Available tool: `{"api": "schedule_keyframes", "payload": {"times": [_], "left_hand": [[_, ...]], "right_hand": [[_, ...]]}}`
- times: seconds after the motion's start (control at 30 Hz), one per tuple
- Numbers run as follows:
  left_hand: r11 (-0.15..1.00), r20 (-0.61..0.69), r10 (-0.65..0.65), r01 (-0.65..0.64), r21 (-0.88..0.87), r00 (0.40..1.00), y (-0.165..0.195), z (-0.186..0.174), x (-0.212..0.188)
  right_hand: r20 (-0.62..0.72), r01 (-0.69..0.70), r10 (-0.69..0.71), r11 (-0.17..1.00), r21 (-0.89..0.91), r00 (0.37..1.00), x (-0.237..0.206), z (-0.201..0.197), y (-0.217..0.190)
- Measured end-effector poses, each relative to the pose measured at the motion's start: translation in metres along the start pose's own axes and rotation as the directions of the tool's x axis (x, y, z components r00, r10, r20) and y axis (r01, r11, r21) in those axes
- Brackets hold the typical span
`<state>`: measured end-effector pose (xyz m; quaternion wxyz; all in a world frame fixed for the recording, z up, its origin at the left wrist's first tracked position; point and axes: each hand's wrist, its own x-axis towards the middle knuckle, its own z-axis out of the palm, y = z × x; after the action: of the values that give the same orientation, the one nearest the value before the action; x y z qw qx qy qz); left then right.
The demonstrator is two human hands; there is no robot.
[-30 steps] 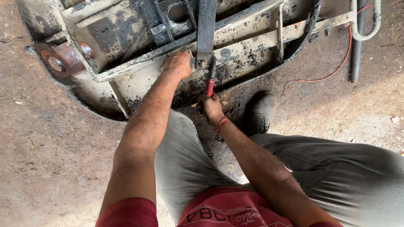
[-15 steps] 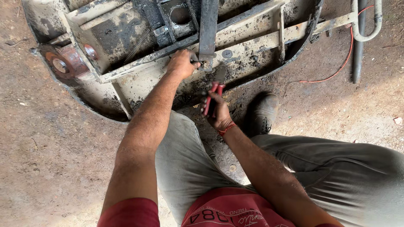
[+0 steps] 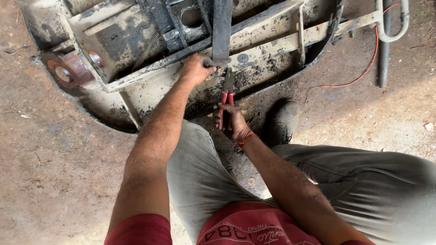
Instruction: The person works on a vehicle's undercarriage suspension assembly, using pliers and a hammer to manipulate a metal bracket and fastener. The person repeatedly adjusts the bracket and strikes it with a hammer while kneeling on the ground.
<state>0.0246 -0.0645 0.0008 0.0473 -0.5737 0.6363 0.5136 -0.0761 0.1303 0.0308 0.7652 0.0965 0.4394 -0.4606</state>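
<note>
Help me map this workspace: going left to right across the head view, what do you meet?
Rusty round flange → left hand on the dark flat bar → red-handled pliers in the right hand → dirty shoe → red wire → metal U-bolt.

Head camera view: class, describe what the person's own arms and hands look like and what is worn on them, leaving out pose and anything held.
Both arms are bare from short dark red sleeves down. The left hand wears no glove, ring or band that shows. The right hand is also gloveless, with a red thread band around the wrist. No watch shows on either arm. Both hands look smudged with dark grime.
</note>
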Motion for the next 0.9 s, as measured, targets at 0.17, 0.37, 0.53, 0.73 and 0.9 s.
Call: {"api": "schedule_keyframes", "payload": {"times": [0.17,0.37,0.53,0.73,0.9], "left_hand": [[0.969,-0.004,-0.153,0.149,-0.198,0.988,-0.003,0.002,0.003],[0.956,0.013,-0.143,0.142,-0.256,0.99,-0.011,0.006,0.015],[0.961,-0.008,-0.143,0.137,-0.241,0.99,-0.018,0.008,0.023],[0.972,-0.017,-0.104,0.098,-0.213,0.994,-0.019,0.009,0.023],[0.953,0.022,-0.149,0.149,-0.262,0.989,-0.018,0.008,0.022]], "right_hand": [[-0.17,0.103,-0.112,0.993,-0.06,0.979,-0.004,0.002,-0.005],[-0.012,-0.013,0.013,1.0,0.0,1.0,-0.002,-0.006,-0.005],[-0.034,0.072,-0.069,0.994,0.08,0.997,0.0,-0.015,-0.003],[0.078,-0.047,0.05,0.998,-0.045,0.996,-0.002,-0.008,0.008],[-0.1,0.147,-0.134,0.98,0.136,0.986,0.0,-0.002,0.006]]}}
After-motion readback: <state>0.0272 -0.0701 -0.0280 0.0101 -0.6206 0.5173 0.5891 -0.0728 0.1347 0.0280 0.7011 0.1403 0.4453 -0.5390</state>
